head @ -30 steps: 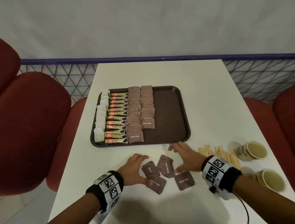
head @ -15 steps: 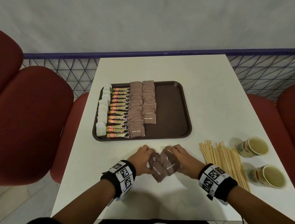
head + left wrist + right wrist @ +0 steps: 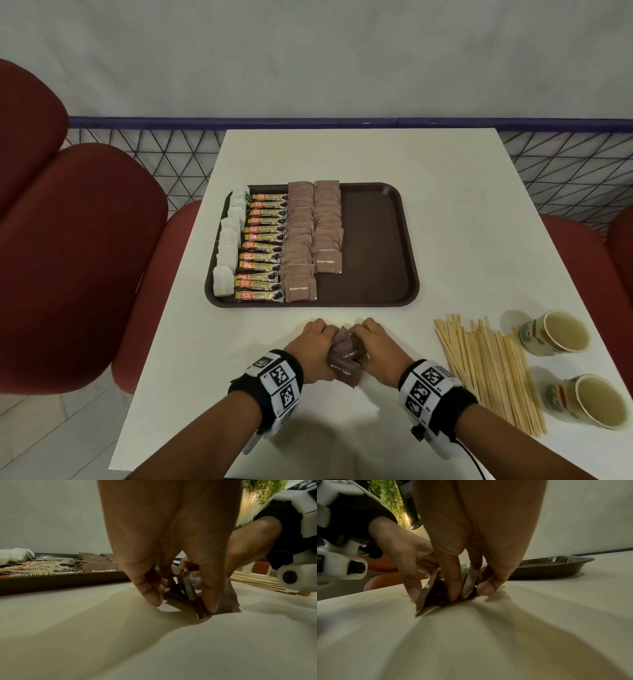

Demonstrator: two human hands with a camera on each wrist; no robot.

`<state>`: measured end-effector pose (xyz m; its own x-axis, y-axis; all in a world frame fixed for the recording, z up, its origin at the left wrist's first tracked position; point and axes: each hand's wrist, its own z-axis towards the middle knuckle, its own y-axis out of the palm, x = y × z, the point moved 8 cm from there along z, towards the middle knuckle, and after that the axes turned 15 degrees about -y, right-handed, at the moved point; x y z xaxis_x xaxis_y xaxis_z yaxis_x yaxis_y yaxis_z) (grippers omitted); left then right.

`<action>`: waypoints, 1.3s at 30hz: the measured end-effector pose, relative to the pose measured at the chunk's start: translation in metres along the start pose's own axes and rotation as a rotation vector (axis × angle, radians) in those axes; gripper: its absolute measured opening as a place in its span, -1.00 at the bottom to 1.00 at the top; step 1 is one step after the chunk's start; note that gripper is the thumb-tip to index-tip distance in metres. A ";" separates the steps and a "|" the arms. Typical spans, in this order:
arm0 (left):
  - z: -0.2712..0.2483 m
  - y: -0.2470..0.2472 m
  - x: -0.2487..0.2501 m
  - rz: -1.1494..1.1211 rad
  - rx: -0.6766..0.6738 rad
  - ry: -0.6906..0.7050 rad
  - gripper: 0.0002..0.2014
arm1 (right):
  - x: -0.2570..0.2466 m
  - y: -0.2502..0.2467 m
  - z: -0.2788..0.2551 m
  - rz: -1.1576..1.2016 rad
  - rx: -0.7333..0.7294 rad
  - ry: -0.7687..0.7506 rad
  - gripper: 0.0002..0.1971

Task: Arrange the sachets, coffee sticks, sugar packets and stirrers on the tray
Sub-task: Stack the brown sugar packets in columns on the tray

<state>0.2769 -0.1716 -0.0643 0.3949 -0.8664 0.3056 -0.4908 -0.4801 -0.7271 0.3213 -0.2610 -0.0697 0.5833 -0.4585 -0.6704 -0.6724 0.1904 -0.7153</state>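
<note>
— While both hands are busy at the near edge of the white table (image 3: 445, 205), how much is already on the dark brown plastic tray (image 3: 376, 240)?

— Three kinds, by the look of it. A column of white sachets (image 3: 227, 246) runs down the tray's left side, a row of gold-and-black coffee sticks (image 3: 263, 245) lies just beside it, and two columns of brown paper sugar packets (image 3: 313, 236) follow. The second sugar column stops short of the tray's front; the right part of the tray is bare.

— And the hands?

— The left hand (image 3: 317, 347) and right hand (image 3: 378, 346) press in from either side on a small bunch of loose brown sugar packets (image 3: 344, 361), fingers curled round them, the packets stood on edge against the table just in front of the tray.

— So what is left?

— I'd judge that bunch has to finish the short column. The pale wooden stirrers (image 3: 489, 370) lie in a heap on the table to the right, beside two paper cups (image 3: 561, 366), untouched. They would likely fill the bare part.
</note>
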 end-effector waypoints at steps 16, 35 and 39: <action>0.002 -0.035 -0.038 -0.763 -0.004 -0.053 -0.47 | -0.029 -0.028 0.018 0.752 0.237 -0.023 -0.61; -0.007 -0.038 -0.080 -1.493 -0.145 -0.202 -0.68 | -0.041 -0.034 0.057 0.798 0.360 -0.042 -0.62; -0.010 -0.038 -0.081 -1.503 -0.132 -0.200 -0.69 | -0.027 -0.036 0.058 0.744 0.360 0.046 -0.72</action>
<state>0.2560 -0.0847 -0.0547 0.6663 0.4488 0.5956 0.3904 -0.8904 0.2341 0.3561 -0.2055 -0.0377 0.0188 -0.1368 -0.9904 -0.6838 0.7209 -0.1126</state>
